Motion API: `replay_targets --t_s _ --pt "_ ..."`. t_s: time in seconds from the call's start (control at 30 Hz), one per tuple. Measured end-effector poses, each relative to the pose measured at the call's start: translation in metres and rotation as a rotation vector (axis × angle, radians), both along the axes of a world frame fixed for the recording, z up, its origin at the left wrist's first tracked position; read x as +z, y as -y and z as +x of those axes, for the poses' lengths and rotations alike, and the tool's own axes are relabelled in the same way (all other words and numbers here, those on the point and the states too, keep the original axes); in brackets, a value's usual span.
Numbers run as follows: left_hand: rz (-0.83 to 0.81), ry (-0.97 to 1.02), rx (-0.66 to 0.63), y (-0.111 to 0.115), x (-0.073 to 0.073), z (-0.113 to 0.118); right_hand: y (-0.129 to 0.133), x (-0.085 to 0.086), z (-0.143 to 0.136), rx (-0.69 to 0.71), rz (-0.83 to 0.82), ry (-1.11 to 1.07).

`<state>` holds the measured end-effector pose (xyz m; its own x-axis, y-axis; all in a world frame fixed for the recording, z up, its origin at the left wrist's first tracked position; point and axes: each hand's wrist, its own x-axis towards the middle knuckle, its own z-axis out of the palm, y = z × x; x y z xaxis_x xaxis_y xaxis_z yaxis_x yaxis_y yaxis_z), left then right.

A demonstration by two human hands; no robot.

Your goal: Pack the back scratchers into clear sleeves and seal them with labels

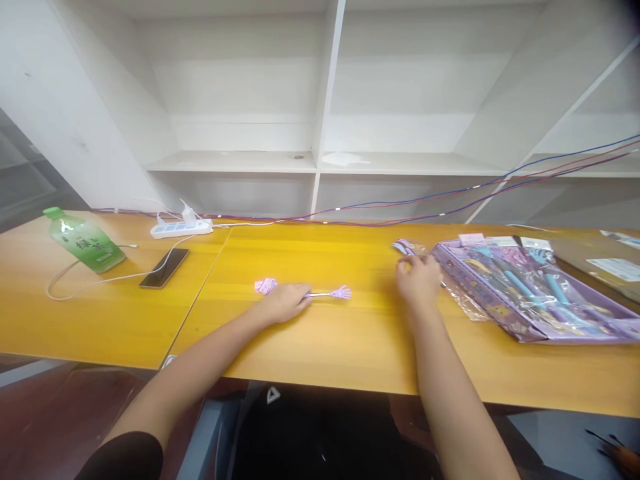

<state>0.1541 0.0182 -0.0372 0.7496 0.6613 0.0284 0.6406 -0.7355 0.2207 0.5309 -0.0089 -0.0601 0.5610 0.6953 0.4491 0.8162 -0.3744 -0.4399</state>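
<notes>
My left hand (286,303) is closed around the middle of a small stick with a purple hand-shaped end (341,293), low over the yellow table (310,347). A pink-purple tag (265,286) shows at the stick's other end. My right hand (419,277) is closed near the box's left side, at a second slim item with a purple and blue end (403,247); its fingers partly hide that item. Clear plastic wrap (467,300) lies between my right hand and the purple patterned box (500,317), which holds several wrapped blue and purple items.
A green bottle (87,240), a phone (165,268) and a white power strip (181,229) with cables are on the left. White shelves (240,162) stand behind the table. A brown package (585,260) lies far right.
</notes>
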Motion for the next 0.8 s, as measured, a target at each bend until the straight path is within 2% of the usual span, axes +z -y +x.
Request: replay_targets --t_s 0.07,0.13,0.27,0.4,0.53,0.67,0.73,0.8 --pt "0.000 0.003 -0.006 0.000 0.000 0.000 0.006 -0.003 0.022 -0.192 0.018 -0.020" --pt "0.005 0.000 -0.007 0.000 -0.001 0.000 0.009 -0.010 0.043 -0.289 -0.087 -0.089" --pt "0.017 -0.005 -0.008 -0.001 -0.003 0.000 0.009 -0.026 0.065 -0.315 -0.333 -0.173" --pt "0.012 -0.003 -0.009 -0.001 -0.004 -0.001 0.009 -0.029 0.061 -0.326 -0.337 -0.096" --pt "0.010 -0.008 -0.007 -0.001 -0.003 0.000 0.015 -0.019 0.049 -0.347 -0.165 -0.016" --pt "0.001 -0.021 0.000 0.000 0.000 0.001 0.022 -0.002 0.044 -0.327 0.098 0.014" --pt "-0.003 -0.019 0.000 0.000 0.001 0.001 0.023 0.006 0.041 -0.257 0.266 0.032" --pt "-0.005 -0.013 -0.003 0.000 0.001 0.000 0.020 0.012 0.033 -0.127 0.410 0.030"
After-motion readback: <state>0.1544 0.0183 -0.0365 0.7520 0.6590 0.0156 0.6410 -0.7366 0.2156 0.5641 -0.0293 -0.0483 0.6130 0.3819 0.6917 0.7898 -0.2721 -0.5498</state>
